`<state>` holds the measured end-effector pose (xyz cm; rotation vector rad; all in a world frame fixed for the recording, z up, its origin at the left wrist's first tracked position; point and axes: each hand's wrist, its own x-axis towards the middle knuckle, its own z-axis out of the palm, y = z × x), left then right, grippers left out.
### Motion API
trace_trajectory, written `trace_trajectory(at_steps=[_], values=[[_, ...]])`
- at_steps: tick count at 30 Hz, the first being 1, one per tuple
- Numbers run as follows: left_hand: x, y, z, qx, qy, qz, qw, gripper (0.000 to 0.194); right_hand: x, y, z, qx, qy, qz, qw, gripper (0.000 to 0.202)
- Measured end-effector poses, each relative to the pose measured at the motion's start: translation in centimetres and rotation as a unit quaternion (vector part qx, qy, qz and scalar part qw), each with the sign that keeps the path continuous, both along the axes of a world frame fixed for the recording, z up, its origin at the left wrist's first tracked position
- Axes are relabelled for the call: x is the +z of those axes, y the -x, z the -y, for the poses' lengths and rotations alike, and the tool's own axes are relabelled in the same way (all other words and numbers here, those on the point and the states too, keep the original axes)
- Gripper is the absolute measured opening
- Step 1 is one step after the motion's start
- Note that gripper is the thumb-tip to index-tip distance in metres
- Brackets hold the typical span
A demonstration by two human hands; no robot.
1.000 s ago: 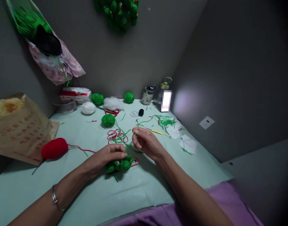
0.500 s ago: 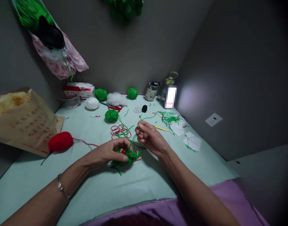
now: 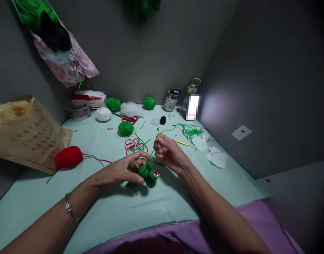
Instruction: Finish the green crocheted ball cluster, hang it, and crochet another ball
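Note:
My left hand (image 3: 126, 169) is closed around a small green crocheted piece (image 3: 148, 173) with rounded parts, just above the table's front middle. Its fingers cover part of it, and a bit of red shows beside them. From the piece, green yarn (image 3: 152, 153) runs up to my right hand (image 3: 168, 150), whose fingertips pinch it. Whether a needle is also between those fingertips cannot be made out. A reddish loop (image 3: 157, 173) peeks out behind the crocheted piece. Right of my right hand lies a yellow-handled crochet hook (image 3: 181, 142).
Behind my hands are loose red yarn (image 3: 130, 145), a green yarn ball (image 3: 125, 128) and red-handled scissors (image 3: 130, 120). A red yarn ball (image 3: 68, 157) and paper bag (image 3: 32, 141) stand left. Green scraps (image 3: 190, 130) lie right, near a lit phone (image 3: 193, 107).
The green crocheted piece has turned in my left hand and rises a little, showing more of its rounded parts. My right hand has shifted slightly, still pinching the yarn.

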<state>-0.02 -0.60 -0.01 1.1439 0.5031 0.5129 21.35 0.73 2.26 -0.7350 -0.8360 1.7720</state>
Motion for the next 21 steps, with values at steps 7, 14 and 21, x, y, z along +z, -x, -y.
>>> trace_trajectory(at_steps=[7, 14, 21], values=[[0.4, -0.8, -0.1, 0.164, 0.148, 0.083, 0.972, 0.033, 0.2, -0.4, -0.3, -0.036, 0.013, -0.005, 0.999, 0.034], [-0.1, -1.0, -0.5, 0.224, 0.166, 0.092, 0.956, 0.037, 0.2, -0.3, -0.4, -0.042, 0.016, -0.006, 0.999, 0.035], [0.4, -0.9, -0.3, 0.225, 0.139, 0.093, 0.960, 0.024, -0.2, -0.3, -0.5, -0.104, -0.025, 0.040, 0.993, 0.031]])
